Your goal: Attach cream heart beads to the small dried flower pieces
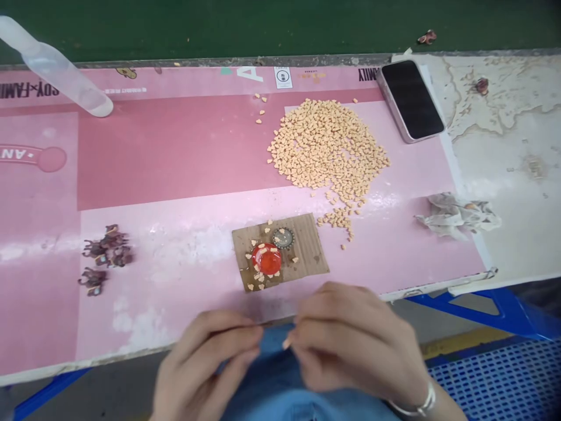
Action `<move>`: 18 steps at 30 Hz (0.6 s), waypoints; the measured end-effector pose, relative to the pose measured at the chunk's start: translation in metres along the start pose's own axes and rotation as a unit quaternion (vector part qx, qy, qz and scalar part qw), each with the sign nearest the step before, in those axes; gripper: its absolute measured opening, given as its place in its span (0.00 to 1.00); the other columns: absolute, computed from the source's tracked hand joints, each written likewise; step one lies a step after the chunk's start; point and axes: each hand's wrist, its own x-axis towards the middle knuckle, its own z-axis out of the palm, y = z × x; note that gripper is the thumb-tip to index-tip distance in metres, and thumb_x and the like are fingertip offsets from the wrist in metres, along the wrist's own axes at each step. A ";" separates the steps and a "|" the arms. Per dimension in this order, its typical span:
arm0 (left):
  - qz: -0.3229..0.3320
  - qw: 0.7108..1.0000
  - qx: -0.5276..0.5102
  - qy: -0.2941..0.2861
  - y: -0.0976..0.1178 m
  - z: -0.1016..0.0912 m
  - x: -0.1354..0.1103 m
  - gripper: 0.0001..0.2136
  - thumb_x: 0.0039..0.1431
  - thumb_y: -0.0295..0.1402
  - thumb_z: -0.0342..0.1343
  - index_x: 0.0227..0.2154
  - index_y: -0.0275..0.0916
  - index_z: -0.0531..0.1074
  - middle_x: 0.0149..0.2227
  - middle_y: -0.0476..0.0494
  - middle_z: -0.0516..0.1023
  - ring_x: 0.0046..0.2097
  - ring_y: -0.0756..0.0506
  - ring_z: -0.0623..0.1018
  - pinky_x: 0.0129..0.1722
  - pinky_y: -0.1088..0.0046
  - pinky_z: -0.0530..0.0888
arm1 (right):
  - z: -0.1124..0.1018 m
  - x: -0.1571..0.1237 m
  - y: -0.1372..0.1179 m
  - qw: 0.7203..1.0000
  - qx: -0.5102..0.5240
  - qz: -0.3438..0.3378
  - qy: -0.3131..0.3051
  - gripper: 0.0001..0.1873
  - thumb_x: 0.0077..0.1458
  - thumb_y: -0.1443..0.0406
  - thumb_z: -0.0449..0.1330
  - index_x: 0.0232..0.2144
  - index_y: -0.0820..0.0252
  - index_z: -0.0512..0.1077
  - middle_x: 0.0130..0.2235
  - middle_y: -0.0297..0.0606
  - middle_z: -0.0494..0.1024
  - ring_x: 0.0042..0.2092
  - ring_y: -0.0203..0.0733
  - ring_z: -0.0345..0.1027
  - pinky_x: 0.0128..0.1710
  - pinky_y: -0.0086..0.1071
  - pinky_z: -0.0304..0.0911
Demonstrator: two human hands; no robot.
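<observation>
Head view, as I read it from here:
- Right hand [350,339] pinches a tan chip [286,344] at the fingertips, just above blue cloth [272,374].
- Left hand [205,362] curled just beside it; I can't tell if it holds anything.
- Cardboard [302,245] ahead on the pink board [175,164], carrying a red dome [266,259], bottle cap [283,237], loose chips.
- Chip pile [328,146] beyond; phone [412,99] right of it.

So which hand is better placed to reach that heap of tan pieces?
Probably the right hand: it sits nearer the heap of tan pieces, on the same side, with the cardboard square off to its left. The left hand lies farther away.
</observation>
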 end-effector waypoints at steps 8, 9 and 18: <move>0.027 0.999 -0.024 -0.015 0.010 0.019 0.018 0.07 0.75 0.25 0.54 0.46 0.42 0.76 0.40 0.48 0.79 0.40 0.53 0.82 0.45 0.85 0.80 | 0.010 0.001 -0.010 0.998 -0.018 -0.044 -0.052 0.12 0.72 0.70 0.59 0.34 0.57 0.78 0.33 0.33 0.84 0.31 0.36 0.76 0.34 0.30 0.74; 0.031 0.999 -0.018 -0.013 0.009 0.019 0.018 0.07 0.75 0.24 0.54 0.46 0.41 0.75 0.41 0.48 0.78 0.40 0.53 0.82 0.45 0.85 0.80 | 0.007 0.002 -0.009 0.996 -0.020 -0.050 -0.065 0.13 0.73 0.70 0.58 0.35 0.58 0.78 0.33 0.34 0.84 0.32 0.37 0.77 0.34 0.30 0.74; 0.057 0.997 0.036 -0.026 0.008 0.019 0.014 0.08 0.73 0.22 0.54 0.44 0.42 0.74 0.39 0.46 0.79 0.38 0.51 0.83 0.40 0.82 0.81 | 0.002 0.003 -0.006 0.993 -0.005 -0.082 -0.089 0.13 0.73 0.71 0.57 0.37 0.61 0.80 0.34 0.36 0.85 0.33 0.37 0.78 0.36 0.30 0.77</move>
